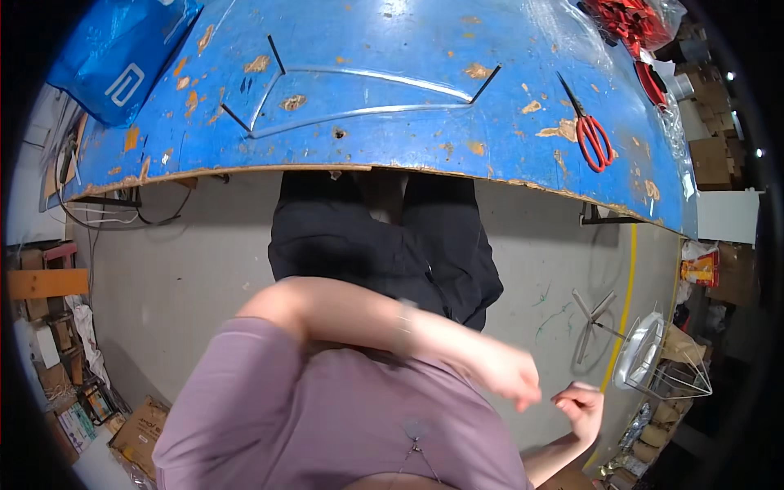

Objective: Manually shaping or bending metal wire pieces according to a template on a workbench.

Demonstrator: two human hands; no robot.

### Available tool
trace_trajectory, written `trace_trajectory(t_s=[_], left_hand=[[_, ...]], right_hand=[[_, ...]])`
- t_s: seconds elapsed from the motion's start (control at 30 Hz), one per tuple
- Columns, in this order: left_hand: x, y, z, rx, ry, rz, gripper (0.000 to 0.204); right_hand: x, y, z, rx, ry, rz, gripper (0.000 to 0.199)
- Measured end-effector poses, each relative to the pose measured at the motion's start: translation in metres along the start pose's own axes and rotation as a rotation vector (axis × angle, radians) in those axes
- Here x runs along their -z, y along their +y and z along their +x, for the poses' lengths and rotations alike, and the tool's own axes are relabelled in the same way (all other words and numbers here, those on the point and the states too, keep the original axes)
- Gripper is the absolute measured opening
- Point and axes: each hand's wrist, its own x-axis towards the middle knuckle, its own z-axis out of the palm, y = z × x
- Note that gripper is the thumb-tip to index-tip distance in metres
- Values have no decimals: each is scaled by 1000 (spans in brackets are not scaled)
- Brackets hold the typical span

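My left arm reaches across my chest to the right, a clear band around its wrist. Its hand [510, 374] is closed, fingers curled down. Close beside it, slightly apart, my right hand [581, 406] is raised with bent fingers pressed together. Whatever either hand may hold is too small or hidden to make out. Nearest to them is a silver-white reel [639, 353] on a thin metal stand, right of my hands. On the blue table [392, 151] lies a long four-sided outline of clear, shiny strip [367, 110] with short black rods [485, 84] at its corners.
Red-handled scissors [594, 143] lie at the table's right. Red shiny material [629, 24] in clear plastic is at the far right, a blue bag [122, 61] at the far left. Cardboard boxes [140, 437] stand on both sides. The table's worn edge runs before my legs.
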Motion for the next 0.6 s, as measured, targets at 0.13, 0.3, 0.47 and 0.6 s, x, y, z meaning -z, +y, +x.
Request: trace_trajectory(t_s=[0.13,0.3,0.47,0.6], left_hand=[[44,16,-147,-223,293,-413,24],[42,30,-287,-294,834,-40,38],[66,43,-361,-354,1050,77,37],[105,60,-397,-341,1153,12,34]], right_hand=[[16,-12,47,105,-36,-81,17],[29,-52,114,296,-112,-113,25],[19,-115,195,460,-78,-119,22],[9,-166,257,477,9,-166,21]])
